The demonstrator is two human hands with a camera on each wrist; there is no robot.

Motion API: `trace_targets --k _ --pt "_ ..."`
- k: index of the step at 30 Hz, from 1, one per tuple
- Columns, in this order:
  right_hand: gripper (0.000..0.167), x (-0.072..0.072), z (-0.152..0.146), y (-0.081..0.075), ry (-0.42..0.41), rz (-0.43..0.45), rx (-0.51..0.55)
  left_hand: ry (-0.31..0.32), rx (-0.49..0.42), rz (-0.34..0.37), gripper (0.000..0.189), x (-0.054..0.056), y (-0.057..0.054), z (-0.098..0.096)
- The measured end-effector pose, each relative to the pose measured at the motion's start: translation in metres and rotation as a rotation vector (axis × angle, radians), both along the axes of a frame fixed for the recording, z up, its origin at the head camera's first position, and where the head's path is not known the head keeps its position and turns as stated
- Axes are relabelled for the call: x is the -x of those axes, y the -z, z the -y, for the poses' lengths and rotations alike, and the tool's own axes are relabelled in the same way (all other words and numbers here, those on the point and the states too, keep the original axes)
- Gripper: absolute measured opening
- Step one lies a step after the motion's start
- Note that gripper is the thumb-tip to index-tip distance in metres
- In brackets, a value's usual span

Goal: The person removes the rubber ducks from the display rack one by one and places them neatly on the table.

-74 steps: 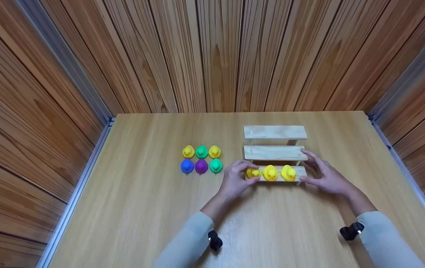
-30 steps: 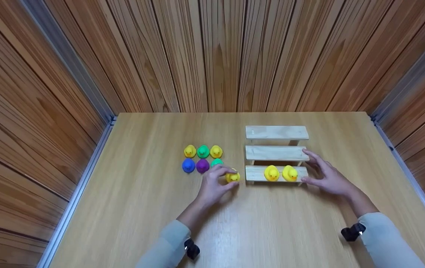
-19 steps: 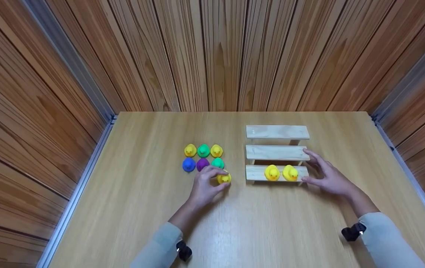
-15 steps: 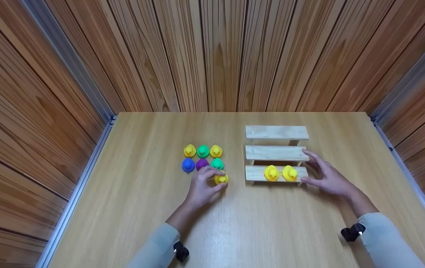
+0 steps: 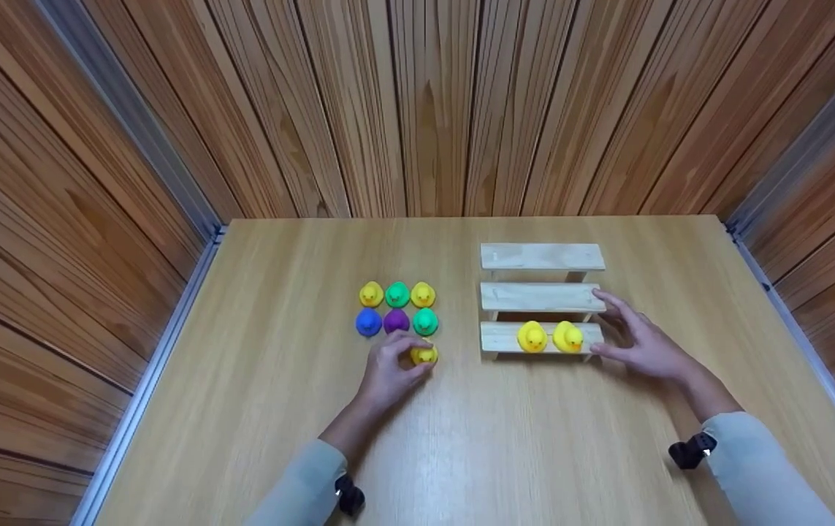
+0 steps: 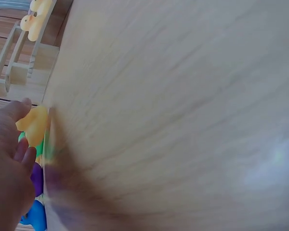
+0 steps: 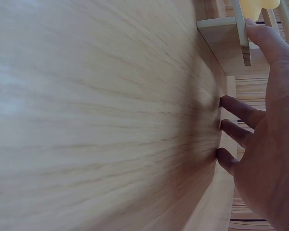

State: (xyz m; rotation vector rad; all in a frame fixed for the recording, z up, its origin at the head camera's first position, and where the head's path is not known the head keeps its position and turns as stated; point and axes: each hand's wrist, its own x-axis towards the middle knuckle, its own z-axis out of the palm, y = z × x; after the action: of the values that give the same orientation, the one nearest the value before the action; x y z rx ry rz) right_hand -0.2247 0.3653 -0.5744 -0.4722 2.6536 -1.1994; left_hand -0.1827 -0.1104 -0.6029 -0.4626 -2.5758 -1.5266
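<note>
Sleeves [image 5: 764, 460], one pair, pale; a black wrist camera [image 5: 691, 451] at each cuff.

Left hand [image 5: 388, 369], one: thumb and fingers pinched about a single duck.

Held duck [image 5: 424, 355], yellow: just before the table group, in line with its right-hand column; whether its base meets the table [image 5: 505, 446] cannot be told.

Right hand [image 5: 636, 343], one: well apart from the left, fingers spread, nothing gripped; thumb at the end of the front tier [image 5: 499, 337], forefinger at the end of the middle tier [image 5: 540, 297].

Shelf pair, yellow: left duck [image 5: 532, 337] and right duck [image 5: 568, 337], on the front tier.

Near row, left to right: blue duck [image 5: 368, 322], purple duck [image 5: 396, 320], green duck [image 5: 426, 321].

Far row: yellow, green [image 5: 397, 294], yellow.

Top tier [image 5: 541, 256]: pale wood, rearmost.

Step in hand, as judged: setting the held duck down as a third row's beginning, right hand steadying the stand. Next move calls for a level landing, then a release that leaves the near row unnudged.
</note>
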Motion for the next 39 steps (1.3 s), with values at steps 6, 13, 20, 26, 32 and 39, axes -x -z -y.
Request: trace_targets --k 6,13,20,26,32,39 --pt "0.101 0.0010 -0.0002 0.0000 -0.001 -0.012 -0.003 -0.008 -0.010 0.022 0.025 0.0033 0.0018 0.0005" --pt "0.101 0.0005 -0.0003 -0.0001 -0.002 -0.008 -0.003 -0.015 0.003 0.036 0.025 0.0048 0.0006 -0.0009" --pt "0.100 -0.0009 0.0014 -0.0004 0.005 -0.017 -0.005 -0.021 -0.010 0.044 0.026 0.0046 0.0009 -0.0014" --pt "0.098 -0.0015 0.0017 -0.0008 0.005 -0.034 -0.008 -0.023 -0.023 0.063 0.026 0.0053 0.0026 -0.0017" --pt "0.098 -0.0019 0.0013 0.0001 0.003 -0.034 -0.015 -0.026 -0.024 0.060 0.028 0.0044 0.0045 -0.0015" --pt "0.100 -0.0015 0.0006 -0.0002 0.005 -0.022 -0.013 -0.023 -0.034 -0.011 0.033 0.0048 -0.0016 0.0014"
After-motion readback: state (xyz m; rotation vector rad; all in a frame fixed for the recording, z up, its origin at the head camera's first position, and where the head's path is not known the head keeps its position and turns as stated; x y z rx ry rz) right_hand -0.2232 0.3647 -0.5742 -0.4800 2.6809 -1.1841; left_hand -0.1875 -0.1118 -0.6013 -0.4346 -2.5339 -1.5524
